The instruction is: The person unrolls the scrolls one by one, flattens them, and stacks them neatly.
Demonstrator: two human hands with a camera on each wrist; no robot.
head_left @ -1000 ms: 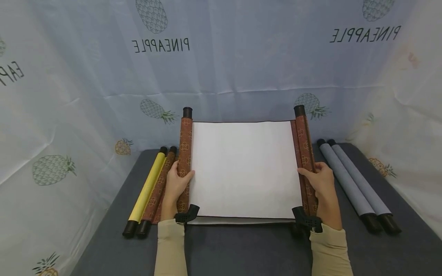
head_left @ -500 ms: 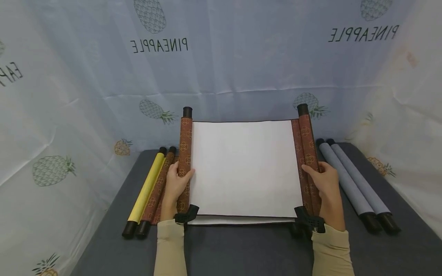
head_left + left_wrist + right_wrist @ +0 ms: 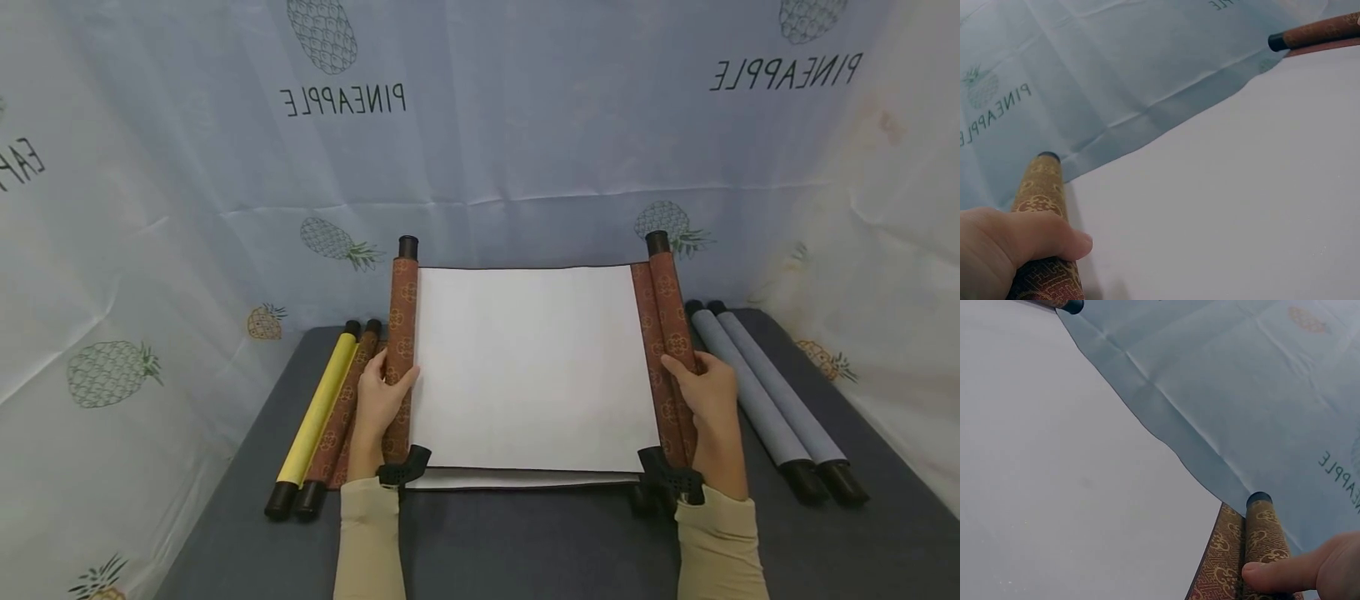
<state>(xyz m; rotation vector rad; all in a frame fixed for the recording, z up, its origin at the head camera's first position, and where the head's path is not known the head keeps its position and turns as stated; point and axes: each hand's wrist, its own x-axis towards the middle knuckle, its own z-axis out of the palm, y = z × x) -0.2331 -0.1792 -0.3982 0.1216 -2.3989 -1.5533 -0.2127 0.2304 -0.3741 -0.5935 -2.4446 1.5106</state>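
Note:
A hanging scroll with a bare white sheet is stretched between two rollers. Around the left roller, brown with a gold pattern, my left hand is wrapped, its thumb lying across the front in the left wrist view. My right hand grips the right roller, thumb on top and the other fingers mostly hidden behind. A flat brown brocade strip shows beside that roller. Black knobs cap both rollers' upper ends. Below the sheet's lower edge, another pale layer peeks out.
Left on the dark grey table lie a yellow rolled scroll and brown ones beside it. Two grey rolled scrolls lie at the right. A pineapple-print curtain hangs close behind and at both sides.
My right hand has moved slightly right with its roller, and the brocade strip beside it shows wider. The left hand keeps its grip in nearly the same place.

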